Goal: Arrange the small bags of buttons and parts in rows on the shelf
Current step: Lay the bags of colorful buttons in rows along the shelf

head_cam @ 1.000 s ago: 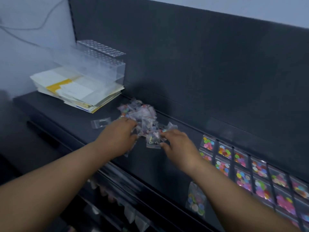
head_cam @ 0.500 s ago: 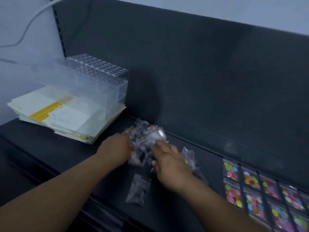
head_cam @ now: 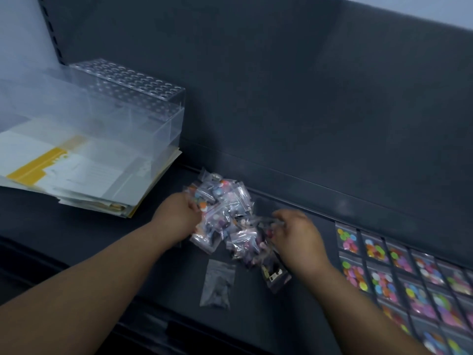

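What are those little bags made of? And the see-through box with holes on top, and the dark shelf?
The little bags look like thin clear plastic: crinkly, shiny, and you can see inside. The see-through box looks like hard, glossy acrylic, with papers visible through it. The shelf is matte and dark, perhaps painted metal.

Clear perforated acrylic rack (head_cam: pixel 133 106) sits on top of paper stack (head_cam: pixel 84 175); dark back panel (head_cam: pixel 281 85) behind and right of stack.
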The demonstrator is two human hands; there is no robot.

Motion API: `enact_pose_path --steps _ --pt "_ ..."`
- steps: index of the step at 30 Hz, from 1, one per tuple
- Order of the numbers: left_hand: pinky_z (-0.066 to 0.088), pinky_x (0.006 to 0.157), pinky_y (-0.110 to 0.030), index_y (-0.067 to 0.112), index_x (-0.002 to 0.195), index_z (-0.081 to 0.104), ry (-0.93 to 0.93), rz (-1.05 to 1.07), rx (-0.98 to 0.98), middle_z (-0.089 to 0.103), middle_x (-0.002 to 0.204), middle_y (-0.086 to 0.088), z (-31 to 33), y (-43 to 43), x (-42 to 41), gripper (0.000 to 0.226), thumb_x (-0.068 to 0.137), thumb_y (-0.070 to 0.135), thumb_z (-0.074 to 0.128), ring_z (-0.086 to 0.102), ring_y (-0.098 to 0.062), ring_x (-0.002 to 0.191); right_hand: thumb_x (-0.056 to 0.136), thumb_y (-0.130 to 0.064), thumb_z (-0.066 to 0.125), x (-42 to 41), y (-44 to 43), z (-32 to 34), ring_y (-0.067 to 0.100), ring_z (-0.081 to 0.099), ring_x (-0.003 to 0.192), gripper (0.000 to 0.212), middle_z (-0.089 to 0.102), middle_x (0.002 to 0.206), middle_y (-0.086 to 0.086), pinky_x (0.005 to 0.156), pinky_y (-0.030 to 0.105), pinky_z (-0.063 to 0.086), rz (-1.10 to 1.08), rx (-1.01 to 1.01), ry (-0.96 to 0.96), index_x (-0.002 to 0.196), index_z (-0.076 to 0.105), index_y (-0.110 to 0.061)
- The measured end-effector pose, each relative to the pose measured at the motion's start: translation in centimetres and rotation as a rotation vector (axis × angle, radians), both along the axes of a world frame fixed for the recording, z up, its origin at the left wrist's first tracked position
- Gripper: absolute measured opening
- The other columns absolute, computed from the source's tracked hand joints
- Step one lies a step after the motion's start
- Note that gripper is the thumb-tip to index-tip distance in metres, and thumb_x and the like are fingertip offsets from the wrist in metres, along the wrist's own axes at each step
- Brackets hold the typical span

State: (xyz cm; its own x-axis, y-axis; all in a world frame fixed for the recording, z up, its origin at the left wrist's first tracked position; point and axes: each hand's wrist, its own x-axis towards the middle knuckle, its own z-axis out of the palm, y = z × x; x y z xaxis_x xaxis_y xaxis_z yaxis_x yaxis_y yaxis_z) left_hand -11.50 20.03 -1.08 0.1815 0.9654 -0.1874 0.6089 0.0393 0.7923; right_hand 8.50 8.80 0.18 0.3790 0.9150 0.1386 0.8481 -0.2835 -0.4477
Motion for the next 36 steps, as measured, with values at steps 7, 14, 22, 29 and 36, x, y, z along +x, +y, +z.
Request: enact_pose_path --steps 7,14,22,29,36 --pt "0.043 0.046 -0.023 0.014 0.075 0.053 -0.198 0.087 0.151 0.059 0.079 -0.002 2.0 -0.7 0.3 0.020 0.078 0.013 0.073 0.056 -0.016 0.066 0.079 -0.026 0.068 2.2 0.8 -1.7 0.023 0.059 0.090 0.034 0.064 0.106 0.007 0.072 0.026 0.044 -0.209 -0.165 0.203 0.109 0.058 -0.016" --pt "0.043 0.052 -0.021 0.017 0.084 0.060 -0.407 -0.026 -0.034 0.062 0.084 -0.002 3.4 -3.0 2.1 0.018 0.079 0.001 0.069 0.054 -0.013 0.059 0.081 0.000 0.067 1.5 0.2 -0.2 0.006 0.055 0.057 0.017 0.064 0.078 0.002 0.048 0.011 0.042 -0.184 0.106 0.644 0.082 0.057 -0.014" --pt "0.057 0.070 -0.034 0.008 0.087 0.057 -0.634 -0.012 -0.406 0.068 0.095 -0.017 4.3 -3.6 4.0 0.015 0.084 -0.007 0.059 0.068 -0.025 0.083 0.086 0.000 0.061 1.4 -0.5 2.1 0.025 0.059 0.066 0.019 0.063 0.070 0.010 0.051 0.025 0.049 -0.167 0.220 0.988 0.071 0.060 -0.013" --pt "0.043 0.055 -0.024 0.014 0.118 0.052 -0.587 -0.108 -0.460 0.069 0.100 -0.011 4.2 -4.3 5.1 0.041 0.081 0.009 0.069 0.058 -0.016 0.069 0.089 -0.003 0.057 1.2 -2.0 4.3 0.016 0.061 0.061 0.012 0.060 0.070 0.008 0.060 0.032 0.051 -0.054 0.168 1.308 0.079 0.060 -0.010" --pt "0.057 0.075 -0.037 0.010 0.092 0.062 -0.561 -0.300 -0.466 0.069 0.092 -0.014 5.7 -7.4 6.8 0.007 0.085 0.007 0.064 0.066 -0.026 0.082 0.084 0.006 0.059 0.5 -4.6 5.2 0.013 0.056 0.046 0.017 0.062 0.060 0.010 0.047 0.024 0.046 0.009 0.108 1.099 0.074 0.058 -0.007"
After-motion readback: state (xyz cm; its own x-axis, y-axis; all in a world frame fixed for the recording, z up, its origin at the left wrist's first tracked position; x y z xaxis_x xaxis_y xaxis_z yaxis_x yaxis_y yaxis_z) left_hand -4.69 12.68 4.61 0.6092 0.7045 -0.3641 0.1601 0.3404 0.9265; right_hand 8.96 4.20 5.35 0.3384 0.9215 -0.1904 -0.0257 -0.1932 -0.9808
